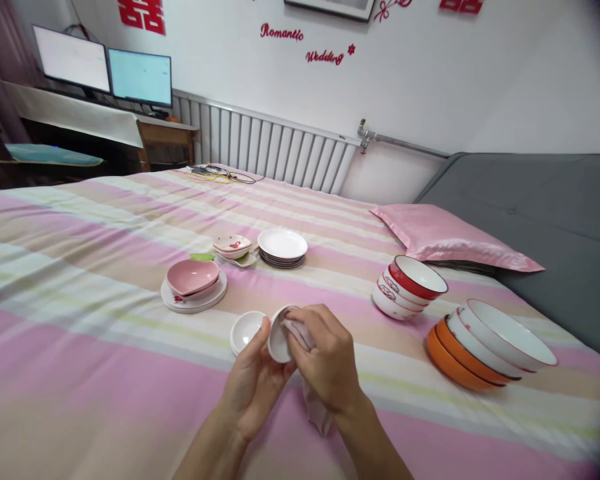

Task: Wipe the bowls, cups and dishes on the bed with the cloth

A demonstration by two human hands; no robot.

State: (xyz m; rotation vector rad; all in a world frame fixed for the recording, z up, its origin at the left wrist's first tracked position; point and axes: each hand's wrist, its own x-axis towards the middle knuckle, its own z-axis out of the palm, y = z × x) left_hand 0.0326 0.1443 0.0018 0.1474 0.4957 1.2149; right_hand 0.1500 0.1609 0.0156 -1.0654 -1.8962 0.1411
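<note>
My left hand (pixel 255 387) grips a small white bowl (pixel 279 343), tilted so its inside faces left and up, with the thumb at its rim. A pale cloth (pixel 316 407) is bunched in my right hand (pixel 327 357), whose fingers press it against the bowl's inside and rim. The cloth's loose end hangs below that hand. Just behind my left thumb, another small white dish (pixel 246 329) rests on the striped bedspread (pixel 145 393).
Left of centre lie plates (pixel 195 303) under pink bowls (pixel 193 277), small patterned dishes (pixel 233 245) and stacked white plates (pixel 283 244). To the right stand red-and-white bowls (pixel 405 290) and larger orange and white bowls (pixel 480 353). A pink pillow (pixel 450 233) lies by the grey headboard (pixel 545 207).
</note>
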